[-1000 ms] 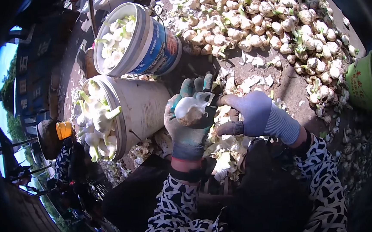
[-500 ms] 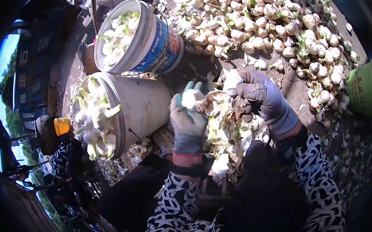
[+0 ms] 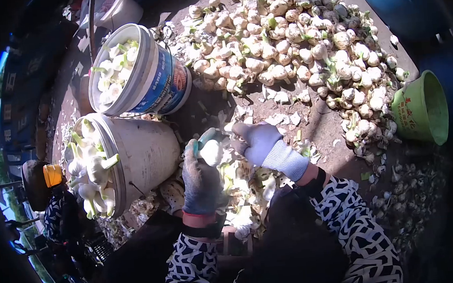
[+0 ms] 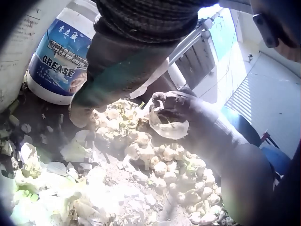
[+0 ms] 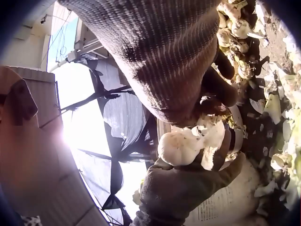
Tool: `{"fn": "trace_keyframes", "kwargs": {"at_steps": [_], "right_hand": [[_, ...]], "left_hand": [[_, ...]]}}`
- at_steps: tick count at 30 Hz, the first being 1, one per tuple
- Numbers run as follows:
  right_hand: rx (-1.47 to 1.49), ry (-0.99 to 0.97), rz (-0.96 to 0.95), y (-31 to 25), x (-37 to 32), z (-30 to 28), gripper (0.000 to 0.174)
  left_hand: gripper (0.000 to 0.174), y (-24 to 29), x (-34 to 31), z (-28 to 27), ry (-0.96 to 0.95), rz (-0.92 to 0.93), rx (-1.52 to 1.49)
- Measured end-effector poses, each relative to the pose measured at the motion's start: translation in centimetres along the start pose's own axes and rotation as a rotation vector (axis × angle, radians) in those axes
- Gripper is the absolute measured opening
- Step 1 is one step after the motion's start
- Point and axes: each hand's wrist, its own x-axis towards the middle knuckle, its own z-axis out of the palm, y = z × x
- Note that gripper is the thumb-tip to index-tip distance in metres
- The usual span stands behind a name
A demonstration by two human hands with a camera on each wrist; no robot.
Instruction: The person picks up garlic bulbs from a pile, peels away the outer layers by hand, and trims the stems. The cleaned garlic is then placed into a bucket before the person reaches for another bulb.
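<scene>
My gloved left hand (image 3: 200, 180) holds a white garlic bulb (image 3: 211, 153) in its fingers, low over a heap of loose peelings (image 3: 238, 190). Close beside the bulb is my right hand (image 3: 263, 144), also gloved, its fingers bent toward it. In the right wrist view a strip of garlic skin (image 5: 214, 143) stands off the bulb (image 5: 178, 148) under the right fingertips. The left wrist view has the right fingers pinching pale skin (image 4: 169, 128). Part of the bulb is hidden by the left fingers.
Left of my hands, a white bucket (image 3: 151, 152) and a blue-labelled bucket (image 3: 162, 83) hold trimmed garlic. A big pile of unpeeled garlic (image 3: 282, 43) spreads ahead. A green bucket (image 3: 411, 110) stands at right, a blue barrel (image 3: 400, 3) behind it. At far left is another person (image 3: 58, 211).
The right hand moved away rightward from the bulb with some skin, then came back beside it. The left hand keeps the bulb, now turned differently. The head view has shifted.
</scene>
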Motion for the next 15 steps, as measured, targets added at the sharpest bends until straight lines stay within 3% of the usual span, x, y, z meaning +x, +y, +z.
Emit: {"fn": "trace_keyframes", "kwargs": {"at_steps": [2,4,5,6,7,8,9,10,12,14,15], "right_hand": [[0.09,-0.051,-0.026,0.1,-0.1,0.8,0.045],[0.298,-0.202,-0.147,-0.7,0.0,2.0,0.037],[0.279,-0.214,-0.15,-0.8,-0.9,2.2,0.031],[0.462,-0.349,-0.247,-0.1,-1.6,3.8,0.026],[0.326,-0.421,-0.384,-0.7,-1.8,4.3,0.027],[0.217,-0.601,-0.398,-1.1,-2.4,4.5,0.031],[0.079,-0.701,-0.435,-1.2,-2.9,4.9,0.032],[-0.063,-0.796,-0.47,-0.9,-3.2,4.9,0.032],[-0.329,-0.785,-0.385,2.2,-2.2,6.0,0.027],[-0.445,-0.531,-0.303,4.7,0.5,5.2,0.026],[-0.411,-0.427,-0.255,5.5,2.1,4.3,0.027]], "left_hand": [[0.024,-0.7,-0.2,-1.1,-0.027,0.216,0.357],[0.024,0.9,-0.7,0.6,-0.037,0.219,0.23],[0.023,2.9,-1.3,2.0,0.075,-0.148,-0.451],[0.023,2.9,-0.7,1.4,0.075,-0.134,-0.456],[0.025,2.8,-0.3,0.1,0.045,-0.103,-0.231],[0.028,2.8,0.1,-0.8,0.018,-0.076,-0.004],[0.041,4.4,-0.2,-0.8,0.017,0.021,0.052],[0.047,6.2,0.1,-0.6,0.074,-0.04,-0.032],[0.045,7.0,2.6,-3.0,0.021,-0.022,-0.305],[0.048,11.1,3.9,-2.0,0.182,0.124,-0.43],[0.049,12.7,4.8,-3.4,0.121,0.078,-0.453]]}}
